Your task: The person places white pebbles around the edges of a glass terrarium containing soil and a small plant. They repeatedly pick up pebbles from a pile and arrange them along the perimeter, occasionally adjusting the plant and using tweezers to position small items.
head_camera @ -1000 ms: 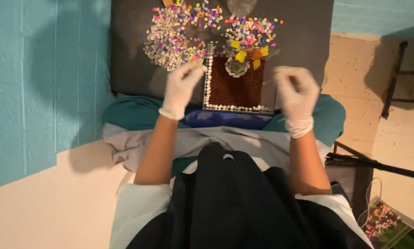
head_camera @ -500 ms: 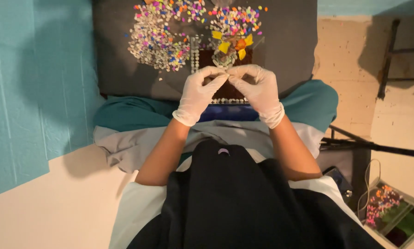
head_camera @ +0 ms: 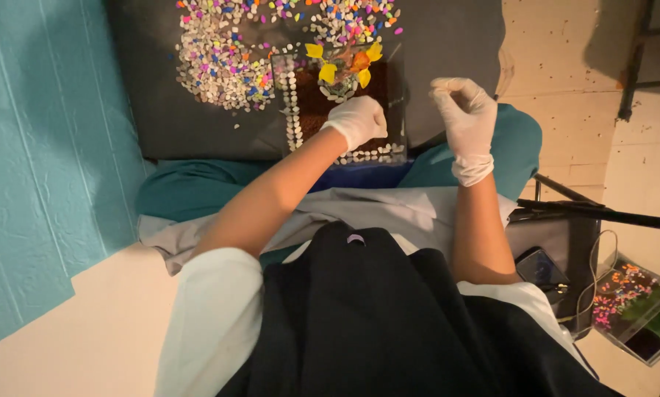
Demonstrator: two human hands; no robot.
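The work in hand is the dressing of a brown panel (head_camera: 345, 103) with small pebbles; a white pebble border (head_camera: 294, 110) already runs along its left and near edges. The panel lies on a dark mat (head_camera: 447, 66), at 12 o'clock from the person. The left hand (head_camera: 357, 121), gloved, rests on the panel's lower centre with fingers curled shut; whether they grip a pebble cannot be told. The right hand (head_camera: 464, 114), gloved, hovers at 3 o'clock of the panel, fingertips pinched together, contents not visible. A flower ornament (head_camera: 345, 65) sits at the panel's 12 o'clock edge. The loose pebble heap (head_camera: 220, 62) lies at 10 o'clock. The next placement likely calls for a fine fingertip hold and steady alignment with the border.
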